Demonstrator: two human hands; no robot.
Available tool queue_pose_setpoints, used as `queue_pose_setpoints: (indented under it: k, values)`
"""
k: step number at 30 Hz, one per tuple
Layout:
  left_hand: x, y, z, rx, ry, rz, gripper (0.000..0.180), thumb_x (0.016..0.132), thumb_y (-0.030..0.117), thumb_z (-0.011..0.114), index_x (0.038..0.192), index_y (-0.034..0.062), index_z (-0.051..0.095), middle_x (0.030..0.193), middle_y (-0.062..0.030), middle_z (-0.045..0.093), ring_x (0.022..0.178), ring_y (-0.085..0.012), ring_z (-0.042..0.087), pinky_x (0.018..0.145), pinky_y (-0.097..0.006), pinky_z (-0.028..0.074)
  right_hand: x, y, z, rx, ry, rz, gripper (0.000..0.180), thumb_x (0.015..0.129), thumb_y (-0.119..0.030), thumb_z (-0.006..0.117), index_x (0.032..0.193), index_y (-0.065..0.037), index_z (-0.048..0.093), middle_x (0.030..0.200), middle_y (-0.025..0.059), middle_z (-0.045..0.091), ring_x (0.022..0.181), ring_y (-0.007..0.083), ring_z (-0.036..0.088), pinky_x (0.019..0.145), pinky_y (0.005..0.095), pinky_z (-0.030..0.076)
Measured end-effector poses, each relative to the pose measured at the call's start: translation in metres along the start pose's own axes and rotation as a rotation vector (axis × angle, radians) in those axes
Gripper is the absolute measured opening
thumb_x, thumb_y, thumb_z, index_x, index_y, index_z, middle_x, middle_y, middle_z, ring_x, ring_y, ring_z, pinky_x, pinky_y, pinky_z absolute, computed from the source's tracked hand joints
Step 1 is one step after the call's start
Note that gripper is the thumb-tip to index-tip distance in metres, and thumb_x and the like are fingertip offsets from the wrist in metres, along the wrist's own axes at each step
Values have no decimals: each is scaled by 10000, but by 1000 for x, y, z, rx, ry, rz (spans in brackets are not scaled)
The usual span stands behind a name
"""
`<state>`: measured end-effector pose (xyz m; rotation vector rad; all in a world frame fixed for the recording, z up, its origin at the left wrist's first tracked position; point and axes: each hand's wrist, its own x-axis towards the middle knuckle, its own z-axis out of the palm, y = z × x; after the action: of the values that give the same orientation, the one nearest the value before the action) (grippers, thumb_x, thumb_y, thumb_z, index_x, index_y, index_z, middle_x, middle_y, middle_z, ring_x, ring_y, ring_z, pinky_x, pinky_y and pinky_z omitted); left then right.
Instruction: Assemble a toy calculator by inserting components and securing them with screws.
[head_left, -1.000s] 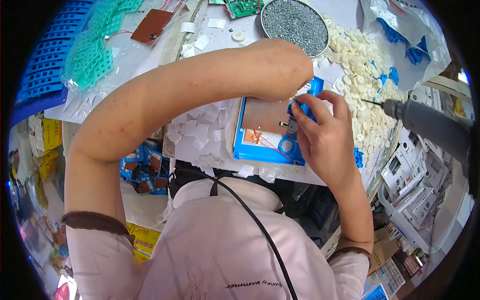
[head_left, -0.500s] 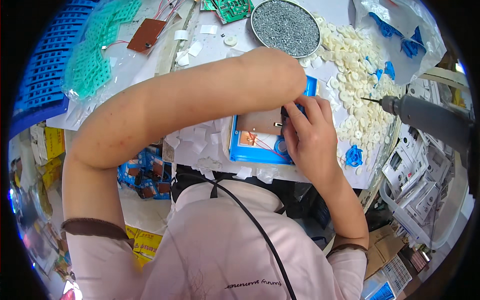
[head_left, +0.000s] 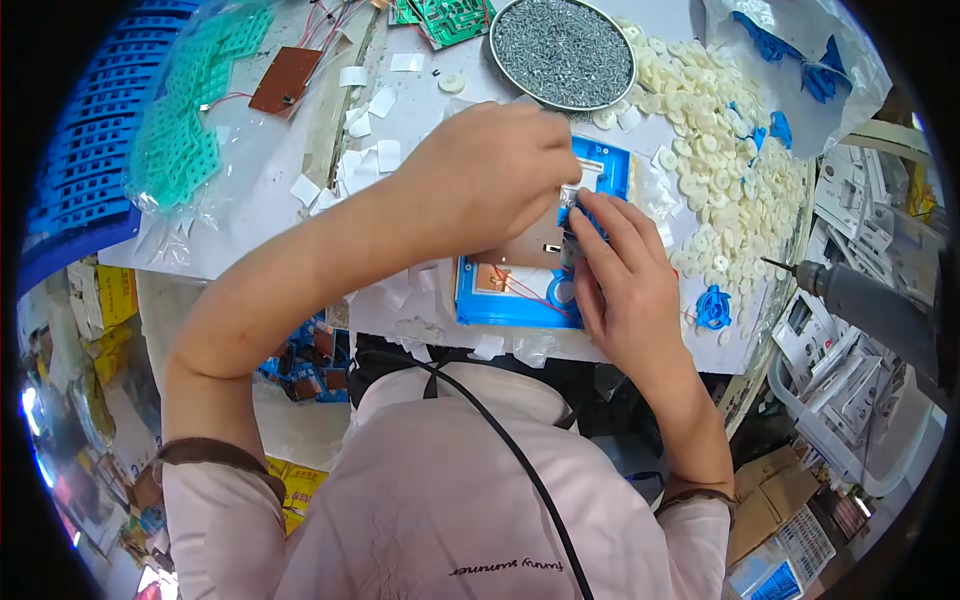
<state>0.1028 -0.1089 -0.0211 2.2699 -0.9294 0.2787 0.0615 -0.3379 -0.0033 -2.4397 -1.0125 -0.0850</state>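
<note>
A blue plastic casing (head_left: 515, 312) lies on the worktable in front of me, with a brown circuit board (head_left: 525, 247) and thin red wires inside it. Over the casing's far left part is my left hand (head_left: 505, 170), its fingers curled and pressed together. Whatever it may hold is hidden. My right hand (head_left: 630, 275) is at the right side of the casing, thumb and fingertips closed about a dark part (head_left: 568, 240) at the board's right edge. A small copper-coloured piece (head_left: 490, 279) sits in the casing's near left corner.
Behind the casing stands a round tray of screws (head_left: 563, 55). Many cream plastic discs (head_left: 710, 170) spread to the right, with a blue plastic part (head_left: 713, 308) nearby. An electric screwdriver (head_left: 860, 300) juts in from the right. Green foam netting (head_left: 190, 130) lies left.
My left hand has drawn back to the left and its curled fingers now show; its forearm slopes more. My right hand stays at the board's edge, its fingers slightly shifted.
</note>
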Motion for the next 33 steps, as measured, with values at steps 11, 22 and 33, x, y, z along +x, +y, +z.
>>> queue_pose_setpoints:
  k: [11, 22, 33]
  values:
    - [-3, 9, 8, 147, -141, 78, 202, 786, 221, 707, 961, 123, 678, 1007, -49, 613, 956, -249, 597, 852, -418, 450, 27, -16, -22, -199, -270, 26, 328, 715, 36, 718, 1041, 4, 700, 1164, 152, 645, 1031, 346, 632, 851, 424, 554]
    - [-89, -78, -129, 453, 371, -673, 201, 860, 168, 709, 976, 6, 683, 987, -122, 690, 900, -301, 667, 791, -380, 530, 13, -8, -41, 78, -9, 53, 350, 791, 52, 695, 1140, 25, 701, 1158, 186, 680, 988, 363, 655, 851, 413, 539]
    - [-105, -161, -163, 953, 99, -818, 449, 828, 216, 762, 1239, 72, 652, 1296, -183, 584, 1138, -384, 607, 932, -477, 517, 5, -19, -34, 212, 13, 107, 258, 810, 15, 733, 1068, 13, 728, 1020, 167, 708, 852, 325, 670, 733, 379, 538]
